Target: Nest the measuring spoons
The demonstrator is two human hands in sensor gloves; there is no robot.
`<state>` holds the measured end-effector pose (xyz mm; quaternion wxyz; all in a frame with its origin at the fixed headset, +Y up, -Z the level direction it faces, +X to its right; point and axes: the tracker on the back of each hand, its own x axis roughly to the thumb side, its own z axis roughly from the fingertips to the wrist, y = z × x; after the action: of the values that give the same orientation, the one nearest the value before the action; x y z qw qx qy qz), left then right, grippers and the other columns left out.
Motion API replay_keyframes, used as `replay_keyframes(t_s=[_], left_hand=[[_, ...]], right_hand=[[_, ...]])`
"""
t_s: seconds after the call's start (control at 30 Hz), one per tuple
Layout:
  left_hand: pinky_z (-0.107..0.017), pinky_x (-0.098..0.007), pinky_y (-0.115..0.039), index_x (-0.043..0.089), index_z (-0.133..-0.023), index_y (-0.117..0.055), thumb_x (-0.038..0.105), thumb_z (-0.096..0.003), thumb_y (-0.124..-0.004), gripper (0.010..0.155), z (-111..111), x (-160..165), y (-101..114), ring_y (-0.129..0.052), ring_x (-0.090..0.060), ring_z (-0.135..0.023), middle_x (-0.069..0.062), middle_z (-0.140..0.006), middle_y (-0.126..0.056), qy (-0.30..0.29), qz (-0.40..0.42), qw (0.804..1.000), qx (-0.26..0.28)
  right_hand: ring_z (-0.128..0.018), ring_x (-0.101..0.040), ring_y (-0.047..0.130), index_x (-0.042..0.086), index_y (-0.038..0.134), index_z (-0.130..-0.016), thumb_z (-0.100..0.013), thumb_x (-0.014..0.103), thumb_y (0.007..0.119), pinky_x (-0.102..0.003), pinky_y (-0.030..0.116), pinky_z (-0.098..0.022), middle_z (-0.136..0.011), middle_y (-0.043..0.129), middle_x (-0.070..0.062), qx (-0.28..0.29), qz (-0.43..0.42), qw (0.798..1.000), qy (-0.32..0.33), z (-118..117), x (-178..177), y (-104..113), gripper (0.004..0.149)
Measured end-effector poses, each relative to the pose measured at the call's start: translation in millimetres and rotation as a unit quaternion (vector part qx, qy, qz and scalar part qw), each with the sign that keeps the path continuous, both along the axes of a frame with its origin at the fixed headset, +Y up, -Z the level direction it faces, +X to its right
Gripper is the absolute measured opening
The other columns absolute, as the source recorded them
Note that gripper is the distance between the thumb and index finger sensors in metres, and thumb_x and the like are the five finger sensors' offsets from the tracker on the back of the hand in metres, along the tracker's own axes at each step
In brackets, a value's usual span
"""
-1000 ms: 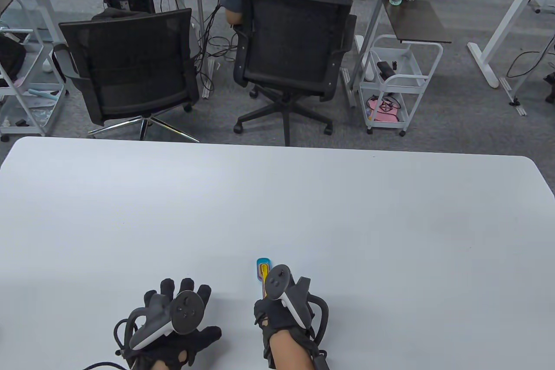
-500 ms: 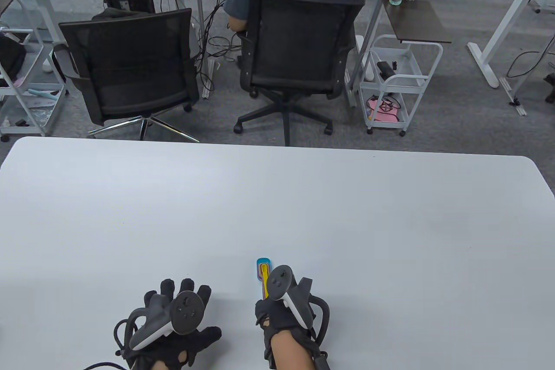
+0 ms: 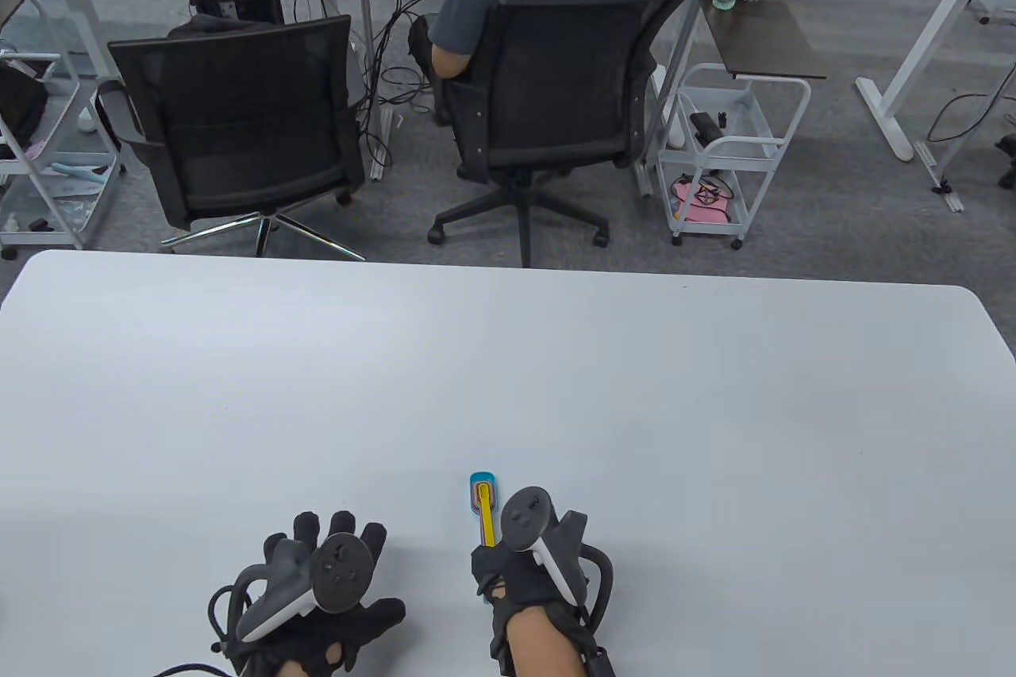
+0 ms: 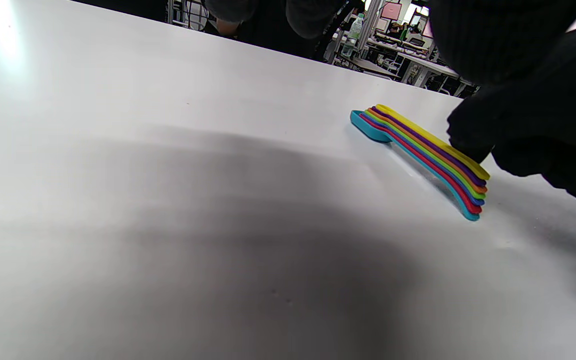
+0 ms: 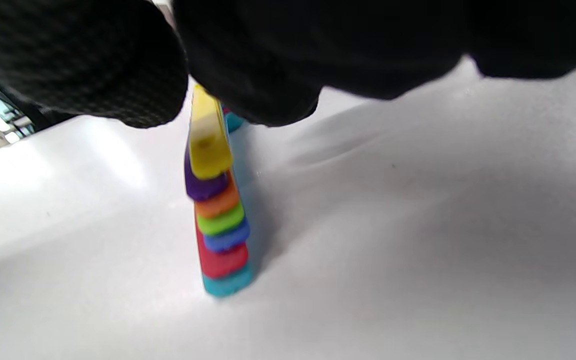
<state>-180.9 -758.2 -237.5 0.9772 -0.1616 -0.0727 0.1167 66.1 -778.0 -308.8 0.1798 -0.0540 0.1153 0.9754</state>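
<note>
Nested spoons down on the smooth white bench (image 3: pixel 556 359), right hand on the handles.
Left hand (image 3: pixel 317 590) rests flat, fingers spread, beside the stack of rainbow plastic measuring spoons (image 4: pixel 420 150); right hand (image 3: pixel 516 574) touches the yellow top handle, grip itself hidden. Seven thin, stiff, glossy handles: likely light and slippery, so pinch across the handle ends, where they fan apart.

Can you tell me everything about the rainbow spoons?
The measuring spoons are a nested stack of what looks like smooth plastic: teal at the bottom, then red, blue, green, orange, purple, and yellow on top. Their handles line up like steps. The stack lies flat on the white table, near its front edge. The right hand touches the handles; its fingers rest on the yellow one. The left hand stays apart.
</note>
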Motion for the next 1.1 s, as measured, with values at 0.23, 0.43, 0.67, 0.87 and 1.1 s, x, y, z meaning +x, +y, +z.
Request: replay_keyframes(t_s=[0.23,0.43,0.67,0.87,1.1], left_hand=[[-0.068,-0.082,-0.019,0.021,-0.121,-0.038,0.07,-0.0437,-0.079,0.1,0,-1,-1,-0.015,-0.063,-0.11,-0.023,-0.126,-0.027,0.001,-0.001,1.0,-0.002],[-0.068,-0.082,-0.018,0.021,-0.121,-0.037,0.069,-0.0437,-0.079,0.1,0,-4,1,-0.013,-0.063,-0.111,-0.023,-0.126,-0.026,0.009,0.0,1.0,0.006],[-0.068,-0.082,-0.016,0.023,-0.121,-0.036,0.069,-0.0437,-0.079,0.1,-1,-4,3,-0.012,-0.062,-0.111,-0.022,-0.127,-0.024,0.022,-0.01,0.999,0.021],[-0.068,-0.082,-0.015,0.023,-0.121,-0.035,0.069,-0.0437,-0.079,0.1,-2,-6,2,-0.009,-0.061,-0.112,-0.021,-0.127,-0.023,0.039,-0.021,0.999,0.026],[-0.069,-0.082,-0.014,0.023,-0.121,-0.036,0.069,-0.0435,-0.079,0.1,-2,-3,3,-0.009,-0.06,-0.112,-0.02,-0.127,-0.023,0.049,-0.038,0.998,0.032]], right_hand=[[-0.06,-0.039,0.096,0.013,0.065,-0.101,-0.038,0.068,0.083,-0.066,0.074,-0.05,-0.084,0.089,-0.011,0.127,-0.07,0.988,0.055,-5,35,47,0.085],[-0.103,-0.054,0.056,0.024,0.046,-0.111,-0.038,0.072,0.077,-0.081,0.045,-0.064,-0.118,0.047,-0.014,0.181,-0.05,0.978,0.096,-8,91,84,0.092],[-0.11,-0.051,0.022,0.033,0.034,-0.112,-0.038,0.074,0.073,-0.083,0.028,-0.067,-0.122,0.021,-0.008,0.191,-0.004,0.976,0.109,-8,180,86,0.094],[-0.109,-0.05,0.012,0.035,0.031,-0.112,-0.036,0.076,0.072,-0.084,0.021,-0.066,-0.121,0.015,-0.006,0.16,0.008,0.983,0.095,-4,239,40,0.095],[-0.106,-0.051,0.011,0.032,0.033,-0.111,-0.035,0.076,0.072,-0.084,0.021,-0.063,-0.12,0.018,-0.009,0.164,0.036,0.982,0.083,3,250,16,0.095]])
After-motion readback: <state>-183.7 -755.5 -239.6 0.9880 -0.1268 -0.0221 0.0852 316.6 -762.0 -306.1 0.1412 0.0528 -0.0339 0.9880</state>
